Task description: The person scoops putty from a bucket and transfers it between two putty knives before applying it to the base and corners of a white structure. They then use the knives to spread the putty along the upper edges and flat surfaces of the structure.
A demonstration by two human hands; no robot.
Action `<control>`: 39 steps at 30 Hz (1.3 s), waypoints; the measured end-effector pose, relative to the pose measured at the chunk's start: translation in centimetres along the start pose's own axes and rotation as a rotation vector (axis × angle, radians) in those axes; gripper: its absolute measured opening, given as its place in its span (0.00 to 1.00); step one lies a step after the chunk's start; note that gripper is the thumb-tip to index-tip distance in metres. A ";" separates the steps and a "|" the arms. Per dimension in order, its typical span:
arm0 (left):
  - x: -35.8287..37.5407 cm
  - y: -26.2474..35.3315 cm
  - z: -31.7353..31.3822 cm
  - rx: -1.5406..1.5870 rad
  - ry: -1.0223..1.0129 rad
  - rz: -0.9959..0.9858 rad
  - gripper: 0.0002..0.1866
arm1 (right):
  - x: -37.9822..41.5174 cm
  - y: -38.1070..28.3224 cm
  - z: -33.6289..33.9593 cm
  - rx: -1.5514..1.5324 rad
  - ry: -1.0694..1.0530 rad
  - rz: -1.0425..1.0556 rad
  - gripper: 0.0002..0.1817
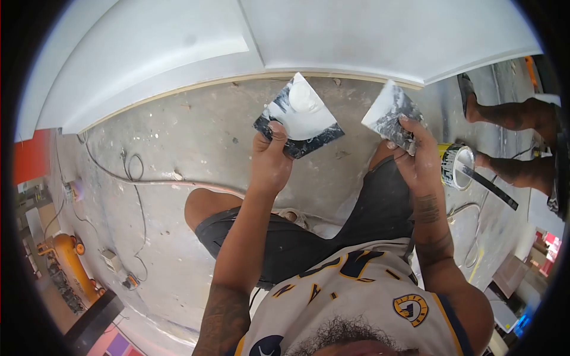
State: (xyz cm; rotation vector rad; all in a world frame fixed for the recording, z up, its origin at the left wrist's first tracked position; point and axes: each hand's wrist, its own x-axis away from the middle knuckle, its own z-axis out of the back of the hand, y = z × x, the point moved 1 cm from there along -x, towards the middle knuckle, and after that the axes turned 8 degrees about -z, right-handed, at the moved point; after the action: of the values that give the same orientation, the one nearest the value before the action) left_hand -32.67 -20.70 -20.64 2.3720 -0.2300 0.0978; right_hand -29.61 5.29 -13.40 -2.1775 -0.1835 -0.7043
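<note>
My left hand (272,159) is closed on the near corner of a flat black square putty spreader (320,137). White putty (304,98) covers much of that spreader, with a thick mound towards its far corner. To the right, my right hand (419,155) grips a second putty spreader (389,113), smeared white and grey. The two spreaders are apart, held above the floor in front of the white panel. Beside my right wrist stands a bucket (458,167) with a white rim and a dark flat stick (488,187) leaning out of it.
A white panelled surface (344,35) runs across the front. A hose (154,181) and cables lie on the stained concrete floor (196,142). A yellow tank-like machine (76,267) is at left. Another person's legs (516,115) are close at right.
</note>
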 end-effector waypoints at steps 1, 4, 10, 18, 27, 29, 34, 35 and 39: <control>0.0 -0.5 0.5 -0.010 -0.009 0.008 0.23 | 0.2 -0.2 -0.1 -0.015 0.005 0.005 0.06; -0.1 -1.1 1.1 -0.457 -0.099 -0.260 0.18 | 0.9 -0.6 -0.8 -0.032 -0.064 -0.181 0.08; -0.4 1.0 -2.1 -0.931 -0.309 -0.845 0.19 | 2.6 -0.6 -3.9 0.191 -0.029 -0.308 0.06; -0.6 1.3 -2.2 -1.028 -0.413 -0.978 0.31 | 3.1 0.0 -3.7 0.581 -0.290 0.111 0.07; -0.1 4.1 0.6 -1.477 -0.366 -0.931 0.26 | -2.7 -2.2 -4.1 0.145 -0.224 -0.218 0.10; 0.5 4.1 2.3 -0.983 0.228 -0.784 0.18 | -3.8 -0.6 -6.1 0.368 -0.080 -0.006 0.10; 0.3 7.9 3.7 -0.037 0.454 -0.562 0.18 | -14.2 5.1 -7.4 1.429 -0.068 0.747 0.14; 0.4 8.3 3.8 0.177 0.446 -0.535 0.20 | -15.7 6.0 -8.1 1.522 -0.123 0.911 0.15; 1.0 8.4 4.1 0.158 0.394 -0.536 0.21 | -21.8 9.0 -9.2 1.734 -0.177 0.987 0.15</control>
State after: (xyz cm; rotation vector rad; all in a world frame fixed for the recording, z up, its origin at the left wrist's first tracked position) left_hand -33.32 -29.67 -17.79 2.4258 0.6172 0.3300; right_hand -48.53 -5.23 -26.59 -0.4417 0.1724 0.2778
